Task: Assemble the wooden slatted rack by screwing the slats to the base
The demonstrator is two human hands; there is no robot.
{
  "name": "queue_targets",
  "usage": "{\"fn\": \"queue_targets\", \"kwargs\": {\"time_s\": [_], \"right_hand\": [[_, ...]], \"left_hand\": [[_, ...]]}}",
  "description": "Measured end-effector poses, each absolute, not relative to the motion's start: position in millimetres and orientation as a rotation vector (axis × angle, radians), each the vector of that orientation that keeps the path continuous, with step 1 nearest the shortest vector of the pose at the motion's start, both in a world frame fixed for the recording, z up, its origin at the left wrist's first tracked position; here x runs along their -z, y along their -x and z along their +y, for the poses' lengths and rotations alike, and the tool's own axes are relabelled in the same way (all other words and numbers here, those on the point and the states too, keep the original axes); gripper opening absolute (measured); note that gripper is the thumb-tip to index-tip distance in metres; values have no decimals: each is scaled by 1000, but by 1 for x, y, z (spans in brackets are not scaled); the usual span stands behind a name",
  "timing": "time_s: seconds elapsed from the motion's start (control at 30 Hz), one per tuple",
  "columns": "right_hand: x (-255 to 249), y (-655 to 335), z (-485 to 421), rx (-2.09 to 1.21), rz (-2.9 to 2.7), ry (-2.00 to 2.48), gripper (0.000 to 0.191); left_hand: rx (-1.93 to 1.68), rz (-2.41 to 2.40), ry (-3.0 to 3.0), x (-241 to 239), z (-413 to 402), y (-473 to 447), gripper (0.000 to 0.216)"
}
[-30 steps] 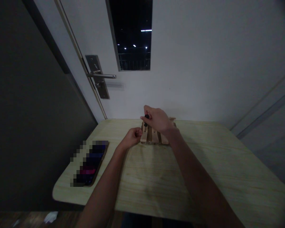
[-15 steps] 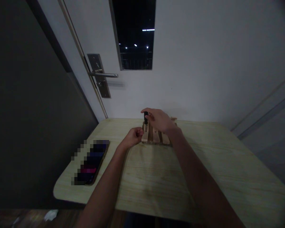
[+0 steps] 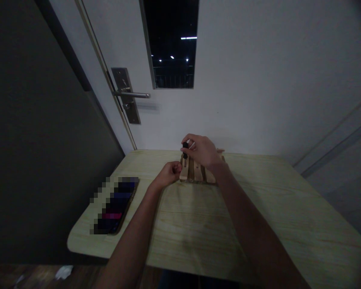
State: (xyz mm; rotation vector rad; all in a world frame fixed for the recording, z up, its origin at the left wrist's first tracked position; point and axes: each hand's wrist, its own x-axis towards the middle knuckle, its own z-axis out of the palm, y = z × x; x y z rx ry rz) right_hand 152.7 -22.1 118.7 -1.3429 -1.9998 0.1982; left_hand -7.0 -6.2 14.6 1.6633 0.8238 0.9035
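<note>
A small slatted wooden piece [image 3: 198, 172], light slats over a darker base, lies near the table's far edge. My right hand [image 3: 203, 150] is above it, fingers closed around the black handle of a screwdriver [image 3: 185, 149]. The tool stands nearly upright, its tip down at the leftmost slat; whether it sits in a screw is too small to make out. Curled at the left edge of the wooden piece, my left hand [image 3: 169, 174] grips its side. My right hand and wrist hide part of the slats on the right.
A phone [image 3: 118, 206], partly blurred out, lies on the left of the pale wood-grain table [image 3: 186, 228]. Right behind the table rises a white door [image 3: 243, 80] with a metal handle [image 3: 135, 95] and a dark window. A dark panel [image 3: 48, 140] stands at left.
My right hand's fingers have shifted around the screwdriver handle, the index finger now more bent and raised. My left hand and the wooden piece stay in place.
</note>
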Motion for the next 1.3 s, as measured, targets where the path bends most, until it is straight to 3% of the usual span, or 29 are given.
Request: {"fn": "queue_targets", "kwargs": {"time_s": [0.23,0.6,0.97,1.3], "right_hand": [[-117,-148,-23,-8,-2028,1350,12],[-113,-153,-17,-212,-2139,1175,40],[-115,-149,-20,-13,-2145,1320,14],[-114,-149,-22,-192,-2145,1254,40]], "left_hand": [[-912,821,-1684,-18,-7,7,24],[-914,813,-1710,-13,-4,8,24],[-914,814,-1688,-21,-10,7,25],[-935,841,-1681,-20,-9,5,22]]}}
